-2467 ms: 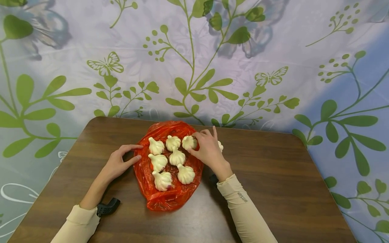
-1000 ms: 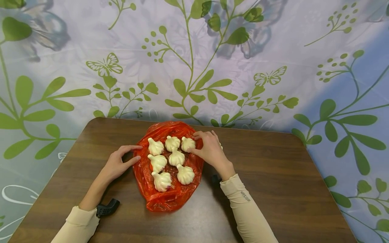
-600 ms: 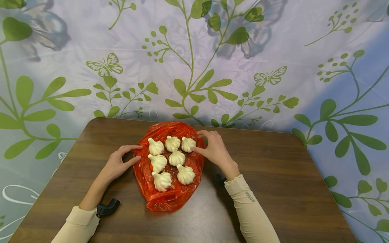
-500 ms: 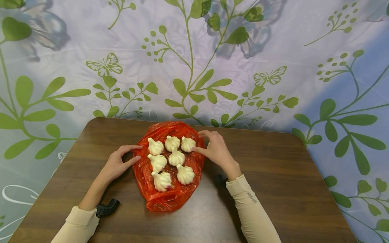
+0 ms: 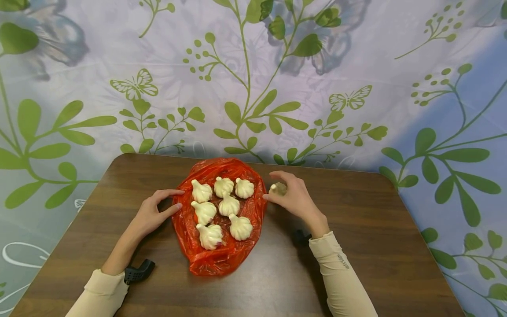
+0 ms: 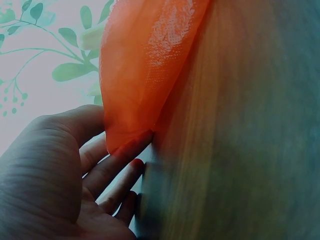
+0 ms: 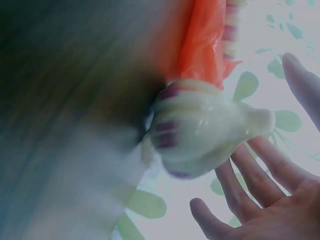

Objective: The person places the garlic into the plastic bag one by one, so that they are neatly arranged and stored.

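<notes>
Several white garlic bulbs (image 5: pixel 240 227) lie spread out on a crumpled red plastic bag (image 5: pixel 214 264). At the bag's left edge rests my left hand (image 5: pixel 152 211), thumb and forefinger spread apart and touching the plastic; the left wrist view has the fingers (image 6: pixel 112 162) against the bag's rim. Just right of the bag, another garlic bulb (image 5: pixel 278 189) sits on the table between the spread thumb and fingers of my right hand (image 5: pixel 295 198). In the right wrist view this bulb (image 7: pixel 200 130) shows purple streaks; whether the fingers behind it touch it I cannot tell.
Underneath is a brown wooden table (image 5: pixel 356 246) with rounded far corners. A cloth backdrop (image 5: pixel 253 88) printed with leaves and butterflies hangs right behind its far edge. Black straps with camera mounts (image 5: pixel 138 270) sit at the wrists.
My right hand has left the top right bulb on the bag and moved right to the bulb on the table, its fingers spreading. My left hand and the bag have stayed put.
</notes>
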Action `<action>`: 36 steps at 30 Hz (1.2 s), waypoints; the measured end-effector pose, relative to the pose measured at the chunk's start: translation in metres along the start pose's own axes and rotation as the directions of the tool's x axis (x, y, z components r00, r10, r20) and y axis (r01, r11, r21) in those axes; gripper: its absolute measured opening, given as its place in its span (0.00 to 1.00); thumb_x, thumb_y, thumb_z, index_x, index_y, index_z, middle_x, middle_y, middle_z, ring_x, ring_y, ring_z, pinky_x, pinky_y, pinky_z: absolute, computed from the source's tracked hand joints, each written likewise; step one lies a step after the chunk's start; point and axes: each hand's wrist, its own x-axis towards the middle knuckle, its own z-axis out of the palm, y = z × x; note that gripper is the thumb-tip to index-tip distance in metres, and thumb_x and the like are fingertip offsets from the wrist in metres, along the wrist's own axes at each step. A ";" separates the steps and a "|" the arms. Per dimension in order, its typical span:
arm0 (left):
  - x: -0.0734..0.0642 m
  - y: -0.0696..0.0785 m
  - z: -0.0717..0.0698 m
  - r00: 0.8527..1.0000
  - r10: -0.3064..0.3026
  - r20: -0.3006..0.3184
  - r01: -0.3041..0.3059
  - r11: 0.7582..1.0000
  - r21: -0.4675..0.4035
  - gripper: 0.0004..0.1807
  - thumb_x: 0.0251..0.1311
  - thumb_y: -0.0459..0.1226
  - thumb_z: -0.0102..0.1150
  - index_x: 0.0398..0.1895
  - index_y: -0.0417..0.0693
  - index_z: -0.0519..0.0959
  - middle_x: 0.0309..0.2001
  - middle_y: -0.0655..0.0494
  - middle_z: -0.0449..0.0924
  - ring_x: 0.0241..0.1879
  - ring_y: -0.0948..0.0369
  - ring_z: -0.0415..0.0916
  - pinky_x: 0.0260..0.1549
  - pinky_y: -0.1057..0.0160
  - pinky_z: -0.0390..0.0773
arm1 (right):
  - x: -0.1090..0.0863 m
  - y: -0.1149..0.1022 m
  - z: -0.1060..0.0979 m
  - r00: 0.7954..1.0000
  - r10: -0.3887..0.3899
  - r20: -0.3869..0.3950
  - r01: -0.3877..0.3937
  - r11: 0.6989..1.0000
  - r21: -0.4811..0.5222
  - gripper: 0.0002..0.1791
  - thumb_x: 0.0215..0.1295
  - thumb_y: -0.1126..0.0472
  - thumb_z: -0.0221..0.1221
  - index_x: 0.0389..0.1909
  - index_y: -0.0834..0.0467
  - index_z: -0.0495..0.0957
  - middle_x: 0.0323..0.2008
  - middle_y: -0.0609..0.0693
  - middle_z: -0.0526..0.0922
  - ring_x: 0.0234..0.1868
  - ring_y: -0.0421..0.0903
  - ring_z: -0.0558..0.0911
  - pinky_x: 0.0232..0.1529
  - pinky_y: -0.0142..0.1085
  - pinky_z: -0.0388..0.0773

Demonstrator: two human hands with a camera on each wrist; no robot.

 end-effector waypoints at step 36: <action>0.000 0.000 -0.001 1.000 -0.013 0.012 0.013 1.000 -0.018 0.21 0.69 0.43 0.70 0.63 0.57 0.83 0.63 0.49 0.81 0.68 0.47 0.72 0.67 0.39 0.65 | -0.011 0.037 -0.009 0.998 0.040 0.049 -0.042 0.998 0.041 0.36 0.61 0.51 0.77 0.68 0.56 0.78 0.64 0.53 0.83 0.64 0.58 0.82 0.65 0.57 0.78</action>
